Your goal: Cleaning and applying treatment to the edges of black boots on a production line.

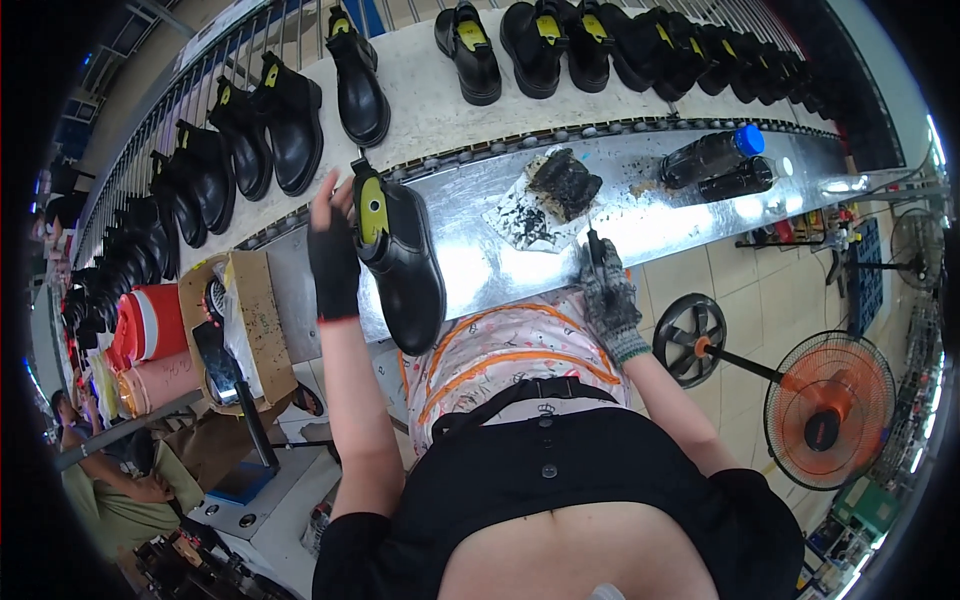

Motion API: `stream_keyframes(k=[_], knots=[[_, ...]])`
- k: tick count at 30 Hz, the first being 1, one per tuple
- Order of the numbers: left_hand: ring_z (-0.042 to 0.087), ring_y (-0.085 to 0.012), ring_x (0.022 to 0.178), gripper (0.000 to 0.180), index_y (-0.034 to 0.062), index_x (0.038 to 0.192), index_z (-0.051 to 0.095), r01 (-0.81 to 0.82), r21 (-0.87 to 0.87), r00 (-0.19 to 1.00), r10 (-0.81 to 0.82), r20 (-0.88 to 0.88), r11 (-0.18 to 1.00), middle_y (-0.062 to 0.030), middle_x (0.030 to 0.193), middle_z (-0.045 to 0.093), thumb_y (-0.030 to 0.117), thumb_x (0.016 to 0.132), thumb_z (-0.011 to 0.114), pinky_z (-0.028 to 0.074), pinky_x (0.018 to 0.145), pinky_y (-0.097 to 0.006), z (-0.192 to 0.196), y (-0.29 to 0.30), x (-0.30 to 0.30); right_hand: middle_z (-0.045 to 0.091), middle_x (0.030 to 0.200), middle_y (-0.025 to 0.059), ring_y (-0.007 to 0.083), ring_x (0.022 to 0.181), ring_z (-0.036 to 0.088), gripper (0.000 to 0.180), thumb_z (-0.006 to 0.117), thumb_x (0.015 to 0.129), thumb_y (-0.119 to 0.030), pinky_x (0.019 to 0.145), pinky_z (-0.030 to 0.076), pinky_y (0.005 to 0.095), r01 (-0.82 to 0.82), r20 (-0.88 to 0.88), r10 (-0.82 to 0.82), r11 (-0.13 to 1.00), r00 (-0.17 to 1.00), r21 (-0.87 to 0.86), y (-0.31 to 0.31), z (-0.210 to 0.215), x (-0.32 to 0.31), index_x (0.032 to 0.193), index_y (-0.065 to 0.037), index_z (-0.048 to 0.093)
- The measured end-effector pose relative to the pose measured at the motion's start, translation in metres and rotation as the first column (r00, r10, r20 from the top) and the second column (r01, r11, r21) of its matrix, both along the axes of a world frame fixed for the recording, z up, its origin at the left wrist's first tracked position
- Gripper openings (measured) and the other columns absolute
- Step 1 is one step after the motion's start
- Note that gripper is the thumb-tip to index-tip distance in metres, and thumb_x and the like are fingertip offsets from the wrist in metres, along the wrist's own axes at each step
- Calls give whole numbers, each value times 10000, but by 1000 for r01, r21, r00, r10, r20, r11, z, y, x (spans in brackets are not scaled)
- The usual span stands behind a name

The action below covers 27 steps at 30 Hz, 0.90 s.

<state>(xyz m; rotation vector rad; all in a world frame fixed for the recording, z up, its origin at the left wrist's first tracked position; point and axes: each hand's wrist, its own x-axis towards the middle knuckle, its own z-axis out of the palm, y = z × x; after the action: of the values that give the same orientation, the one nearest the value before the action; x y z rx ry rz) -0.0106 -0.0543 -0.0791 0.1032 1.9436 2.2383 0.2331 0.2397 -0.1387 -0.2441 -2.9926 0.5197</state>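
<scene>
My left hand (335,262), in a black fingerless glove, is at the opening of a black ankle boot (408,285) with a yellow-green insole. Its fingers reach behind the boot's shaft, partly hidden, and the toe points toward me past the bench edge. My right hand (608,305), in a grey mottled glove, is closed around a thin dark-handled tool (597,246). The tool's narrow end points at a black-smeared wad (565,185), which rests on a stained white sheet (522,220). What the tip is like is too small to tell.
Beyond the metal bench (465,250), a white conveyor (415,95) carries rows of black boots (290,120). Two dark bottles, one blue-capped (700,160), stand at the right. A cardboard box (255,325) is at the left. An orange fan (830,410) stands on the right; another person (130,470) is lower left.
</scene>
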Motion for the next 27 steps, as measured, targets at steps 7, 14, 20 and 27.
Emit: stream_keyframes(k=[7, 14, 20, 27], knots=[[561, -200, 791, 851, -16, 795, 632, 438, 51, 877, -439, 193, 897, -101, 734, 603, 712, 870, 199, 434, 810, -290, -19, 19, -57, 444, 1340, 207, 292, 1211, 474, 590, 480, 904, -262, 982, 391, 352, 426, 316, -285, 603, 905, -675, -16, 34, -12, 1388, 20, 292], [502, -233, 762, 889, -8, 604, 551, 427, 172, 902, -431, -13, 888, -105, 658, 550, 717, 859, 104, 374, 827, -312, -12, -8, -50, 456, 1311, 237, 331, 1170, 499, 592, 511, 886, -287, 973, 399, 375, 192, 40, -205, 805, 978, -561, -21, 8, -14, 1366, 9, 331], [438, -195, 758, 891, 24, 611, 527, 487, 202, 854, -414, -315, 850, -91, 638, 495, 730, 839, 34, 287, 908, -326, 21, -17, -35, 576, 1074, 171, 239, 905, 600, 552, 528, 866, -191, 784, 491, 335, 267, 142, -245, 617, 959, -740, -27, 21, -25, 1353, -1, 351], [419, -169, 774, 875, 57, 633, 537, 576, 206, 740, -399, -541, 791, -74, 647, 501, 801, 788, 103, 246, 920, -326, 31, -11, -27, 587, 973, 85, 80, 675, 555, 510, 523, 881, -73, 567, 477, 224, 538, 433, -351, 297, 830, -789, -7, 77, -39, 1354, -20, 340]])
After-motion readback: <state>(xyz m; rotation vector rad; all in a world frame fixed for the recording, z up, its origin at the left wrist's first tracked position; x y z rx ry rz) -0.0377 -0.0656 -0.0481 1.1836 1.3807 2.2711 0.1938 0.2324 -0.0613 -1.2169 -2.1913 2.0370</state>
